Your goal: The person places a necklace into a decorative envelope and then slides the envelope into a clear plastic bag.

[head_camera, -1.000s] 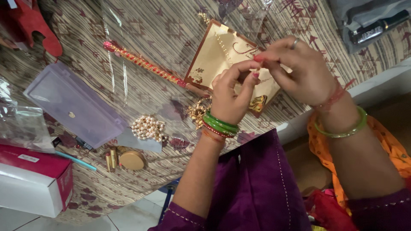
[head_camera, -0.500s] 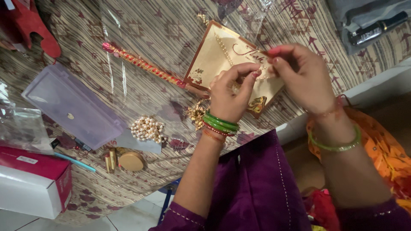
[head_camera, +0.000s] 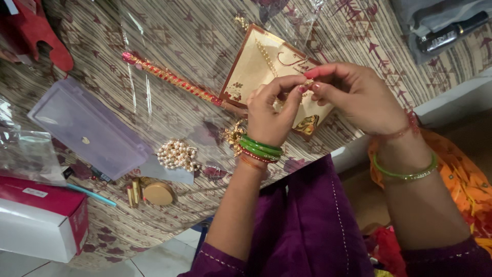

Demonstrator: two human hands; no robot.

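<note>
Pinching: left hand and right hand meet fingertip to fingertip over the cream card, both closed on a small gold trinket
Trinket position: between the two thumbs, above the card's right half, barely visible
Nearer hand: equal, both touch it
Card axis: tilted diagonally on the patterned cloth
Nearby: red-and-gold stick left of the card; pearl cluster below it; lilac box further left

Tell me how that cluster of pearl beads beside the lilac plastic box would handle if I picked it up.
The pearl bead cluster looks like strung beads heaped loosely, so it would probably go floppy and dangle. The beads look smooth and glossy, likely slippery in a pinch. Lying on the woven cloth, it probably drags rather than rolls.
</note>
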